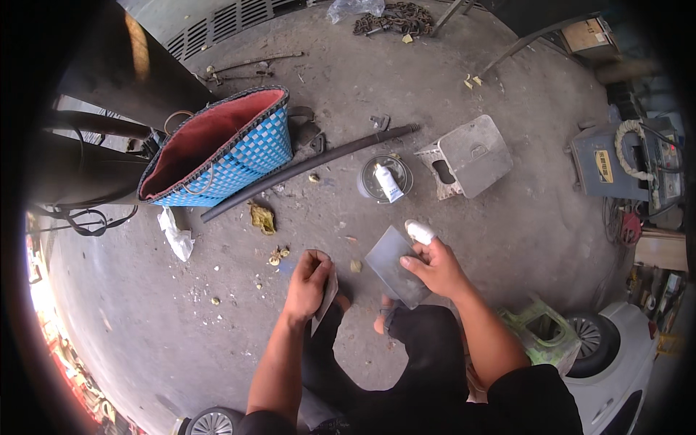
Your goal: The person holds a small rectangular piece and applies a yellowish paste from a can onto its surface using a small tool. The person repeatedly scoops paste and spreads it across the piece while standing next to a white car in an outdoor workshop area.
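Gripping anything in the head view?

"Yes: the left hand (310, 283) pinches a thin grey piece (325, 304) along its upper edge; the right hand (437, 267) clamps a translucent sheet (392, 267) by its right edge."

"Where's that sheet?"

"Mostly between the hands, above the floor (181, 319)."

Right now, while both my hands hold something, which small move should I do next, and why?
Perhaps bring the left hand nearer the right hand: the left pinches a thin flat piece, the right holds a rectangular grey sheet flat side up, and a gap separates the two.
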A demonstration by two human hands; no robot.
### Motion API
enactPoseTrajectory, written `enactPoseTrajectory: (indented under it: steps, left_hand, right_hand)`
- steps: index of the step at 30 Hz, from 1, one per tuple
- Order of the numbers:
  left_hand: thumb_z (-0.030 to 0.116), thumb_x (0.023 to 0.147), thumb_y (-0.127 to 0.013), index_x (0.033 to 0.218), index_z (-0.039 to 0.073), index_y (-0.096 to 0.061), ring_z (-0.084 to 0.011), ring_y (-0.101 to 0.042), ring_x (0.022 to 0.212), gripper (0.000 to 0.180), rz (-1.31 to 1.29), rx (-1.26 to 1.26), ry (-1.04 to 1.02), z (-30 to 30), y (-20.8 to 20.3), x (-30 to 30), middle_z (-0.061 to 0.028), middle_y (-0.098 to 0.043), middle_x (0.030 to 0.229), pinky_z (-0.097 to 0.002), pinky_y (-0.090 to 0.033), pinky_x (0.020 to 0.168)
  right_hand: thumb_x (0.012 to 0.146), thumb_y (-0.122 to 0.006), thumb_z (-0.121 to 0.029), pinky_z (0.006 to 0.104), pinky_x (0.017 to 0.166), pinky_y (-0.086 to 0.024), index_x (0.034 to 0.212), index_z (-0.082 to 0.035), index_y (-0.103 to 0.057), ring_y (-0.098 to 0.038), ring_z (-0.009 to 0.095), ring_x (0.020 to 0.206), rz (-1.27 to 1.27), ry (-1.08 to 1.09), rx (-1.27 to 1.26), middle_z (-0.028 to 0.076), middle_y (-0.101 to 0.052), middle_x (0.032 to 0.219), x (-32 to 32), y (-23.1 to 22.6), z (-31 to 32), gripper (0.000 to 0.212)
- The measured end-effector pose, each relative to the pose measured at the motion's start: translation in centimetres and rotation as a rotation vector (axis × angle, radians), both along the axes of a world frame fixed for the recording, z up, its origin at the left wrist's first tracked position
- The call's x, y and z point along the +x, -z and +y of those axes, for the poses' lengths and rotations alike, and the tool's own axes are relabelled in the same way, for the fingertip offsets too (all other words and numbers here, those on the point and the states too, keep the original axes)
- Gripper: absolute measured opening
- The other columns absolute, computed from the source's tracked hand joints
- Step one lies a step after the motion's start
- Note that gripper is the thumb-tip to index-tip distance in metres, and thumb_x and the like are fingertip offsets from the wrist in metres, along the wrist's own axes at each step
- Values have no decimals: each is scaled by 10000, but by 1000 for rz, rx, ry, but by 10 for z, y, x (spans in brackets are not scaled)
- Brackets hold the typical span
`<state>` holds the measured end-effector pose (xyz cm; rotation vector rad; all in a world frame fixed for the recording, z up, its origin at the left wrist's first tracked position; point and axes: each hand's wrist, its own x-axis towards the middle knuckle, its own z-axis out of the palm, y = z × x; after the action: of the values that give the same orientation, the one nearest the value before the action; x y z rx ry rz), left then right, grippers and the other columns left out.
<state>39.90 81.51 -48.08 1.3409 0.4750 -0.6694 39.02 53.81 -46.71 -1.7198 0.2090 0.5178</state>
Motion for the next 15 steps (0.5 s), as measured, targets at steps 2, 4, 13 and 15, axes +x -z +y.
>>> enactPoseTrajectory:
  steps: [2,4,13,15]
  left_hand:
    - [137,974,-533,1078,34,-518,-91,-549,745,147,-47,-62,52,-7,20,12,-34,-604,943,-234,-453,637]
    - [124,969,-540,1161,55,-489,-74,-554,625,211,-156,-67,136,-18,40,25,-44,-613,985,-221,-442,469]
    - [218,976,-572,934,23,-590,-63,-501,762,199,-282,158,402,-10,114,41,11,-588,814,-245,-447,678]
    - [207,976,-568,929,22,-589,-62,-502,771,192,-338,179,401,-3,117,34,12,-588,815,-245,-445,686]
  right_hand:
    - [855,-686,-73,246,644,-459,1395,-29,-400,-551,68,722,-96,-93,-29,14,-590,854,9,22,2,613]
    - [839,-701,-134,332,708,-497,1373,-51,-434,-620,217,771,-90,-250,-172,103,-641,889,16,39,7,602]
    - [857,-696,-182,310,652,-478,1352,-20,-443,-591,163,691,-283,-256,-58,93,-638,787,46,123,22,578]
    - [884,-674,-154,252,628,-447,1365,19,-415,-533,72,679,-267,-252,-77,40,-614,749,49,135,25,573]
